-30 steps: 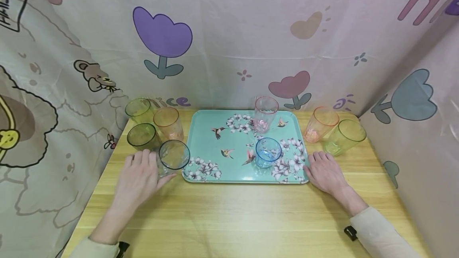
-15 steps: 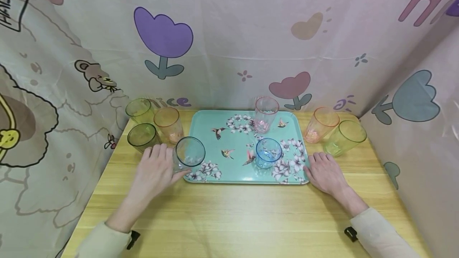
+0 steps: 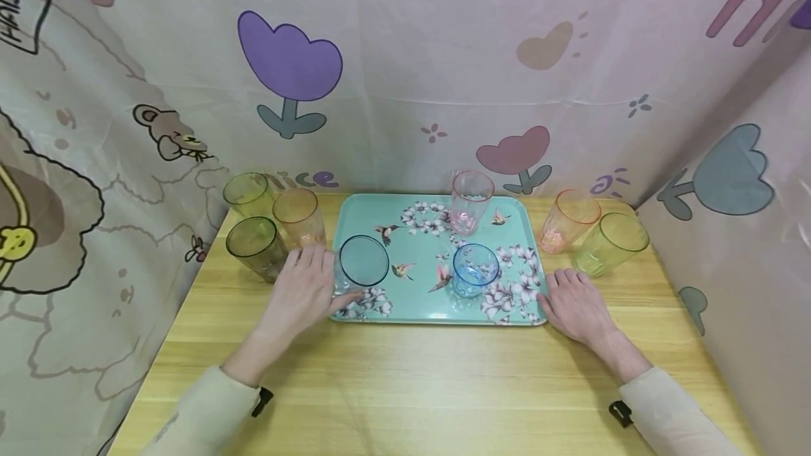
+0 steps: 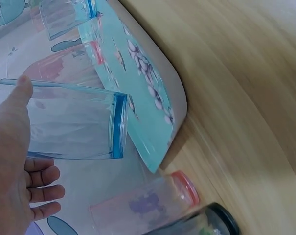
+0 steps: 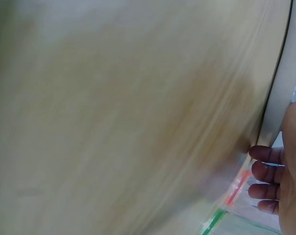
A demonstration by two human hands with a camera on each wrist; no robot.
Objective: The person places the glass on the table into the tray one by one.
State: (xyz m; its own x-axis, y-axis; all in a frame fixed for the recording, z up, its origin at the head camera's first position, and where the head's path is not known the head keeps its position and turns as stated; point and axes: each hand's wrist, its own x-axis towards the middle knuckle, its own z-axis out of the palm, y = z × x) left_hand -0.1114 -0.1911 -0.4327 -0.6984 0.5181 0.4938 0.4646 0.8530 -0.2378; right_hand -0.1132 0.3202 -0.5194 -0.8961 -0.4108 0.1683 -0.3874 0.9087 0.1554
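Note:
My left hand (image 3: 303,294) holds a clear drinking glass with a dark blue-teal rim (image 3: 364,260) over the left part of the turquoise flowered tray (image 3: 418,305). In the left wrist view this glass (image 4: 74,122) lies between thumb and fingers; its blue base appears apart from the tray (image 4: 152,142). My right hand (image 3: 578,308) rests at the tray's front right corner, its thumb against the edge and its fingers loosely bent beside it. On the tray stand a blue glass (image 3: 472,276) and a pink-rimmed glass (image 3: 467,210).
Left of the tray stand a yellow-green glass (image 3: 243,192), a dark green glass (image 3: 262,252) and an orange-pink glass (image 3: 300,217). To the right are an orange-pink glass (image 3: 566,224) and a yellow-green glass (image 3: 605,248). A printed curtain (image 3: 393,55) hangs behind the wooden table (image 3: 431,393).
My left hand has carried the clear glass rightward, from beside the dark green glass to over the tray's left part. The right hand has stayed at the tray corner.

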